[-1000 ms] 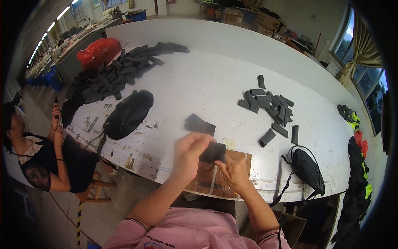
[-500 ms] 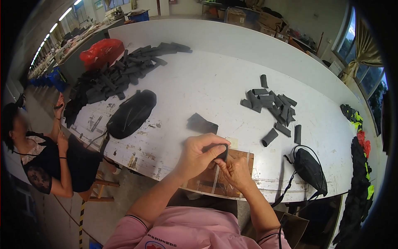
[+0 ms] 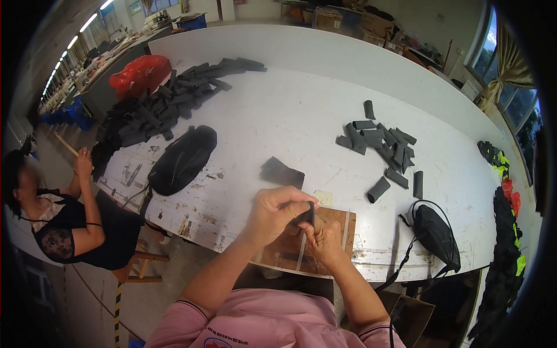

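My left hand (image 3: 272, 213) and my right hand (image 3: 322, 238) meet over a brown board (image 3: 342, 223) at the near edge of the white table (image 3: 290, 116). Both pinch a small dark grey piece (image 3: 308, 214), folded edge-on between the fingers. A flat dark grey piece (image 3: 281, 173) lies on the table just beyond my hands. To the right, several short rolled grey pieces (image 3: 380, 142) lie in a loose heap.
A black pouch (image 3: 183, 158) lies left of my hands; another with a cord (image 3: 435, 232) sits at the right edge. A long pile of dark strips (image 3: 168, 104) and a red bag (image 3: 139, 75) lie far left. A seated person (image 3: 64, 220) is at the left.
The dark piece looked broad and flat a second ago; now it is folded narrow between my fingers. My hands have closed together over the board.
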Demonstrator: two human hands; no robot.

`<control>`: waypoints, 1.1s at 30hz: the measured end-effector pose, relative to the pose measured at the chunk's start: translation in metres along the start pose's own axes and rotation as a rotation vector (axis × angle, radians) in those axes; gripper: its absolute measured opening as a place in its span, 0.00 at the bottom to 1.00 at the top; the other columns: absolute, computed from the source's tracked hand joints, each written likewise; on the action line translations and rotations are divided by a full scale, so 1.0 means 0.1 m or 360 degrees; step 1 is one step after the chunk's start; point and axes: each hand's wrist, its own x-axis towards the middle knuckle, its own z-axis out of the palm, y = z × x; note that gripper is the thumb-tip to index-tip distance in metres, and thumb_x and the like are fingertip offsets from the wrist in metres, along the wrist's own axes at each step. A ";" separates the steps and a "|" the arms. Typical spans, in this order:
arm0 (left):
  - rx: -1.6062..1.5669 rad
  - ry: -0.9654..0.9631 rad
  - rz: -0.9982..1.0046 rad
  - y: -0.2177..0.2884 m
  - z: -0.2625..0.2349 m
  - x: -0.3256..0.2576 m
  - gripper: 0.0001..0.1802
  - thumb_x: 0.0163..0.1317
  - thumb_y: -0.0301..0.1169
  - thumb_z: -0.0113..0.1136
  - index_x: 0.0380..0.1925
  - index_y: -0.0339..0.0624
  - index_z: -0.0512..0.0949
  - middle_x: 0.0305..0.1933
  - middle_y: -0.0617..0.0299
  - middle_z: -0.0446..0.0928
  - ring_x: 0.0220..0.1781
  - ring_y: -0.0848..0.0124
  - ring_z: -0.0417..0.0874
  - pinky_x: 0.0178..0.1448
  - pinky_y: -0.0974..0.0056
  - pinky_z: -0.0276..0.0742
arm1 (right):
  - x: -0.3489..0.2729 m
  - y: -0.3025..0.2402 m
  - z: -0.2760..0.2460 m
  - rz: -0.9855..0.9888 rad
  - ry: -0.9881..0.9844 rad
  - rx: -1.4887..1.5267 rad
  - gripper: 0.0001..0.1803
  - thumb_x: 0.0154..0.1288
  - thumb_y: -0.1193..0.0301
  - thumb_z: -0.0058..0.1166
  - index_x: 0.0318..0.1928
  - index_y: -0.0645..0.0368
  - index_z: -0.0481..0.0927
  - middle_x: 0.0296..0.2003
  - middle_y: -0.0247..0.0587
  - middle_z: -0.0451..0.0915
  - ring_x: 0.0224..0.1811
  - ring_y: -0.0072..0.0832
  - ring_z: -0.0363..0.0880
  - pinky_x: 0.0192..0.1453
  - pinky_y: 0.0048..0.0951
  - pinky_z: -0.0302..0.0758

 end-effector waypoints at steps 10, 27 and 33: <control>-0.0298 0.0335 0.0127 -0.14 -0.14 0.15 0.16 0.61 0.34 0.40 0.36 0.31 0.73 0.37 0.51 0.75 0.35 0.70 0.74 0.43 0.67 0.67 | 0.73 -0.14 -0.83 0.0232 0.0118 0.1305 0.29 0.62 0.48 0.32 0.12 0.56 0.66 0.10 0.34 0.68 0.13 0.22 0.65 0.21 0.23 0.63; -0.2235 -0.0939 -0.0160 0.82 0.39 -0.47 0.12 0.56 0.22 0.46 0.38 0.25 0.71 0.41 0.47 0.72 0.48 0.63 0.70 0.49 0.65 0.66 | -0.35 0.59 0.16 0.0328 0.0236 -0.0493 0.08 0.58 0.73 0.44 0.26 0.65 0.68 0.22 0.50 0.68 0.24 0.45 0.66 0.28 0.38 0.64; -0.2060 -0.0868 0.0036 0.81 0.24 -0.53 0.10 0.54 0.23 0.49 0.35 0.26 0.72 0.37 0.48 0.71 0.41 0.64 0.71 0.46 0.65 0.66 | -0.38 0.67 0.18 0.0434 0.0241 -0.0454 0.08 0.58 0.72 0.44 0.28 0.64 0.70 0.23 0.53 0.69 0.26 0.49 0.67 0.30 0.40 0.64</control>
